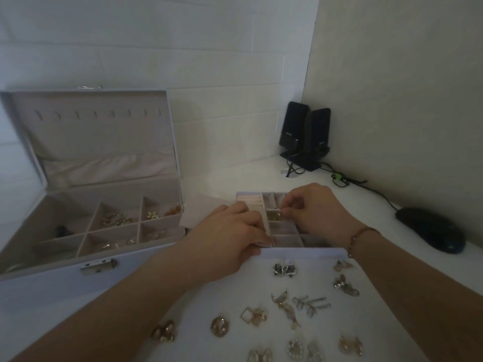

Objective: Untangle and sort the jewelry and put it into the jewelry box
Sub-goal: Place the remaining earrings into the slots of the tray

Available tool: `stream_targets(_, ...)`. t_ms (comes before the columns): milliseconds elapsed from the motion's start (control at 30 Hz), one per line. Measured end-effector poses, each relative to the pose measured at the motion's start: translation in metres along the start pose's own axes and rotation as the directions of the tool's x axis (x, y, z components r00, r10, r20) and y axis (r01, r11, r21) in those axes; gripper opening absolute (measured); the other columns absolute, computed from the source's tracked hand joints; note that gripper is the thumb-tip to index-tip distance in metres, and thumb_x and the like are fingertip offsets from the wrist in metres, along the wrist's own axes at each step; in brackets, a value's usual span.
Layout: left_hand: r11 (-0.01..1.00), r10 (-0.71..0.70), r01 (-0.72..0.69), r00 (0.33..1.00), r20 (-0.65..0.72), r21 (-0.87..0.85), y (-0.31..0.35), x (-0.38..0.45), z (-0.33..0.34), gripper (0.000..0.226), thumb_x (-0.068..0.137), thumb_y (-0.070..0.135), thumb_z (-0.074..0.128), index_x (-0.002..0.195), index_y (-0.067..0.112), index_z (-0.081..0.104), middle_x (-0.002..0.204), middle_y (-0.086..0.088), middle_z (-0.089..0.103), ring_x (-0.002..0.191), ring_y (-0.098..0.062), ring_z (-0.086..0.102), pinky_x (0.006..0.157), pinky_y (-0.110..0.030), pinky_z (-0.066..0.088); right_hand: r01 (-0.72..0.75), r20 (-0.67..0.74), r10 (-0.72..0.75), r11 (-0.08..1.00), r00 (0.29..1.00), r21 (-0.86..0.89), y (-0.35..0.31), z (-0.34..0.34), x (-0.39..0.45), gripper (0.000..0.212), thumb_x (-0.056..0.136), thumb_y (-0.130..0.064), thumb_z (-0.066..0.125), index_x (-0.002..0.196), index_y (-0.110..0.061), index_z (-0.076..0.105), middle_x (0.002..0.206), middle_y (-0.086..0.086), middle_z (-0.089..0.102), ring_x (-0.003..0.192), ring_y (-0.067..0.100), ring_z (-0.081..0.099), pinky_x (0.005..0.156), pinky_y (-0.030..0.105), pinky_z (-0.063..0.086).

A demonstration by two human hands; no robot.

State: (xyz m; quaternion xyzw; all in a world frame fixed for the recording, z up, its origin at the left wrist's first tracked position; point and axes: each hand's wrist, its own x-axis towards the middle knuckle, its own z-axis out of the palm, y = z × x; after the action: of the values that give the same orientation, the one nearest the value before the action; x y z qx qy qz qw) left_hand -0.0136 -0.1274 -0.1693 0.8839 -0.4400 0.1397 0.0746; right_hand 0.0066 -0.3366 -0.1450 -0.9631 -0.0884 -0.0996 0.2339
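Observation:
An open pale jewelry box stands at the left, with gold pieces in several of its compartments. In the middle lies a separate divided tray. My left hand rests on the tray's left front edge, fingers curled on it. My right hand hovers over the tray, its fingertips pinched on a small gold earring at one cell. On the white sheet in front lie several loose earrings set out in pairs.
Two black speakers stand in the back corner, their cables running along the right wall. A black computer mouse lies at the right. The box's raised lid leans toward the white wall.

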Motion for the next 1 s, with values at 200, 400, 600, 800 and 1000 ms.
stream_targets(200,1.0,-0.011,0.011,1.0,0.001,-0.006,0.0,-0.001,0.0,0.029,0.085,0.036,0.053,0.109,0.036,0.07,0.104,0.013,0.062,0.099,-0.018,0.053,0.078,-0.041,0.048,0.21,0.093,-0.21,0.978,0.973,0.019,-0.008,-0.028,-0.041,0.012,0.084,-0.021,0.067,0.084,-0.033,0.071,0.074,-0.021,0.063,0.07,-0.011,0.056,0.063,0.002,0.038)
stream_targets(400,1.0,-0.016,0.016,1.0,0.0,0.008,0.001,-0.001,0.0,0.034,0.087,0.041,0.044,0.107,0.034,0.071,0.103,0.012,0.062,0.098,-0.018,0.053,0.077,-0.041,0.049,0.355,0.278,-0.277,0.89,0.92,-0.286,-0.012,-0.025,-0.091,0.029,0.089,-0.055,0.046,0.114,-0.044,0.054,0.098,-0.022,0.06,0.08,-0.004,0.045,0.072,0.016,0.036)
stream_targets(600,1.0,-0.021,0.021,1.0,0.003,0.012,0.001,-0.001,0.001,0.033,0.086,0.041,0.047,0.108,0.034,0.07,0.104,0.013,0.061,0.099,-0.017,0.052,0.077,-0.041,0.049,0.39,0.271,-0.305,0.845,0.913,-0.365,-0.022,-0.011,-0.088,0.038,0.091,-0.059,0.038,0.116,-0.034,0.05,0.104,-0.008,0.063,0.096,0.014,0.059,0.078,0.03,0.046)
stream_targets(800,1.0,-0.017,0.017,1.0,0.002,-0.001,0.0,-0.001,0.001,0.039,0.085,0.044,0.04,0.107,0.035,0.07,0.103,0.014,0.06,0.098,-0.016,0.052,0.076,-0.041,0.049,0.385,0.228,-0.324,0.865,0.918,-0.322,-0.026,0.004,-0.083,0.032,0.09,-0.056,0.045,0.099,-0.029,0.058,0.093,-0.007,0.062,0.087,0.013,0.058,0.068,0.028,0.038)
stream_targets(1000,1.0,-0.006,0.006,1.0,-0.01,-0.017,-0.003,-0.001,0.003,0.035,0.085,0.041,0.044,0.107,0.035,0.071,0.103,0.013,0.062,0.096,-0.017,0.053,0.075,-0.041,0.05,0.163,0.169,-0.15,0.984,0.974,-0.068,-0.01,-0.026,-0.07,0.008,0.084,-0.038,0.064,0.082,-0.03,0.066,0.072,-0.016,0.062,0.067,-0.004,0.056,0.063,0.009,0.043)
